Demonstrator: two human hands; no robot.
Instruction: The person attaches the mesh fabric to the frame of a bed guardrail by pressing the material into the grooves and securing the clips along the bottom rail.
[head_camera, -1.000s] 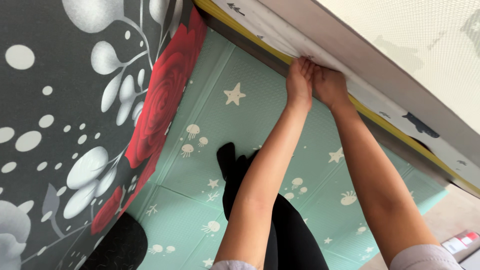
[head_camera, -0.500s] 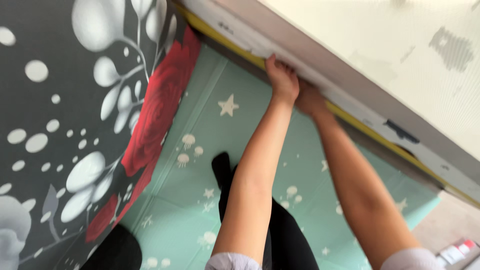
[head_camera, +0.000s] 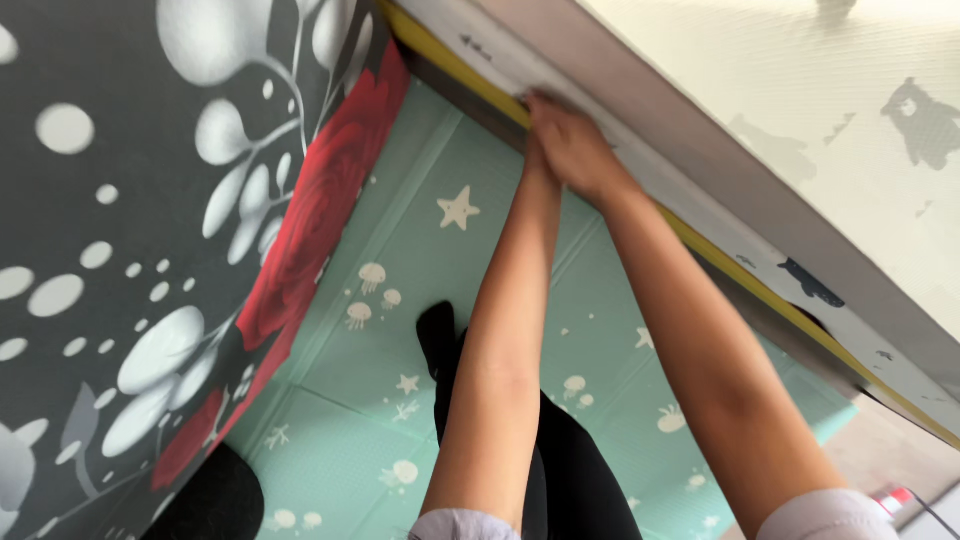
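Observation:
My right hand (head_camera: 578, 148) lies on the edge of a white cover (head_camera: 640, 160) printed with small dark animals, its blurred fingers curled at the seam above a yellow band (head_camera: 455, 70). My left hand (head_camera: 536, 162) sits just under the right one and is mostly hidden by it; only the wrist shows. Both forearms reach up from the bottom of the view and meet at that edge.
A dark grey fabric (head_camera: 130, 200) with white leaves and red roses fills the left side. A mint green floor mat (head_camera: 420, 260) with stars and jellyfish lies below. My black-clad leg and foot (head_camera: 440, 340) rest on the mat. Pale patterned bedding (head_camera: 800, 80) covers the upper right.
Both hands have slid left along the cover's edge. The right hand now lies over the left, which showed beside it a second ago.

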